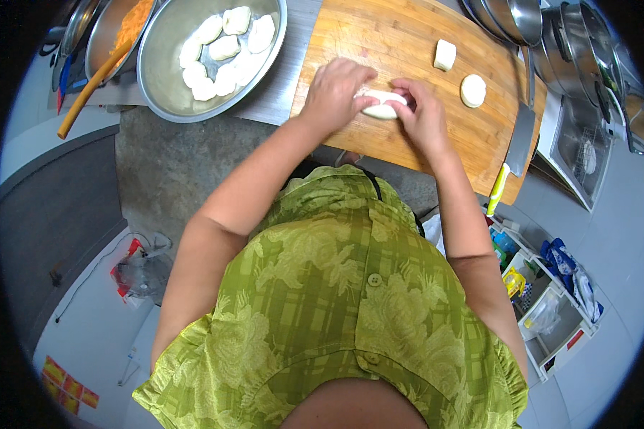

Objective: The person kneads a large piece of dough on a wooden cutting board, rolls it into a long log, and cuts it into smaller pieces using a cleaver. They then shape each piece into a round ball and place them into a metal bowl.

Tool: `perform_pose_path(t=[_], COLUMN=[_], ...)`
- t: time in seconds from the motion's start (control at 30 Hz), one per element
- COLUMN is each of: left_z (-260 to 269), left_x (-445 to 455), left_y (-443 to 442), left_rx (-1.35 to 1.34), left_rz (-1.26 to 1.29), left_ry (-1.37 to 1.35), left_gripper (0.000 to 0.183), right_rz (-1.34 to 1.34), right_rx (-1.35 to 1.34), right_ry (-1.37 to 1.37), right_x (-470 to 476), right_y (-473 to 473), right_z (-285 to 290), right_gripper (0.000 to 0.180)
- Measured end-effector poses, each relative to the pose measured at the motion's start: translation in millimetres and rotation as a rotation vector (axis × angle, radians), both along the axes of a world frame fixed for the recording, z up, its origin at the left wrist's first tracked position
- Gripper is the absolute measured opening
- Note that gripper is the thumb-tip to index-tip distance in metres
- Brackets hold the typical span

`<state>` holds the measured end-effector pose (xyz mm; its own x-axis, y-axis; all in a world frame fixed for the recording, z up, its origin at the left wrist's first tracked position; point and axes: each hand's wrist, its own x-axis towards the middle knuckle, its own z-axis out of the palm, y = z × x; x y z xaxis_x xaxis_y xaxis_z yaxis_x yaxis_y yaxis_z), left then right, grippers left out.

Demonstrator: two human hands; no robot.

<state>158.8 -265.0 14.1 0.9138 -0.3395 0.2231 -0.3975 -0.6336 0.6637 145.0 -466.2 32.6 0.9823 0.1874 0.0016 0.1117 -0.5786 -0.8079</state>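
Near the front edge of a wooden cutting board (408,43), my left hand (333,96) and my right hand (421,115) hold one piece of white dough (381,111) between them. Both thumbs press on its top, and a crease runs along it. Two more dough pieces lie apart on the board to the right, a blocky one (445,55) and a rounder one (473,91). At the left stands a metal bowl (163,96) with several dough pieces (225,47) inside.
A cleaver (520,139) with a green-and-white handle lies along the board's right edge. Stacked metal pots (561,59) stand beyond it. A pot of shredded orange food (134,27) with a wooden handle (91,91) across its rim is at the far left. A sink (582,145) is at right.
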Motion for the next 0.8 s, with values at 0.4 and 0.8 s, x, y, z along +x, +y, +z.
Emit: perform_pose_path(t=[0.4,0.8], left_z=[8.1,13.2], left_x=[-61.5,6.8], left_y=[23.7,1.9], left_rx=[-0.142,0.077], left_rz=[-0.178,0.082], left_ry=[-0.010,0.232], left_gripper=[0.031,0.022], right_rz=[0.216,-0.014], right_rx=[-0.031,-0.035], right_ry=[-0.212,0.142], right_x=[-73.7,21.6], right_y=[-1.1,10.8], right_z=[4.0,1.4], right_gripper=[0.031,0.018])
